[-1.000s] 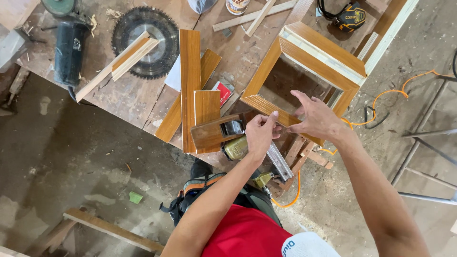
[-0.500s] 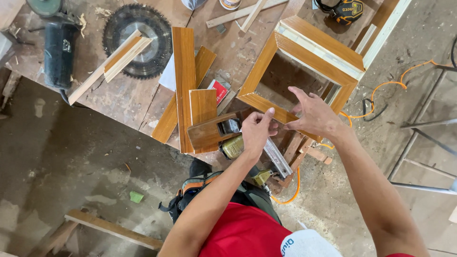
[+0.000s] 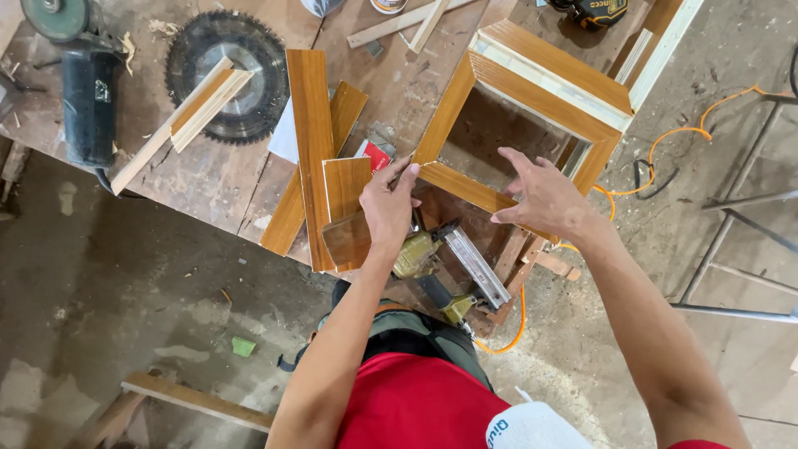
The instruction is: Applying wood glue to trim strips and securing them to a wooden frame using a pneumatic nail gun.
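Note:
A square frame of orange-brown wood [image 3: 539, 93] lies on the workbench [image 3: 208, 179], its near side overhanging the bench edge. My left hand [image 3: 387, 204] pinches the frame's near-left corner with thumb and fingertips. With fingers spread, my right hand [image 3: 542, 198] rests on the frame's near rail, a little to the right. Just below both hands, a yellow-green nail gun [image 3: 420, 252] with a metal magazine lies under the frame's edge.
Long and short brown boards [image 3: 312, 141] lie left of my left hand. A circular saw blade [image 3: 249, 100] and a black angle grinder [image 3: 87, 104] sit at the bench's left. An orange cable [image 3: 517, 328] trails to the floor; a metal stand [image 3: 731, 254] is right.
My hands were close together at the frame's near rail. The left hand has moved left to the frame's corner, so the hands are now apart. The right hand stayed near the rail.

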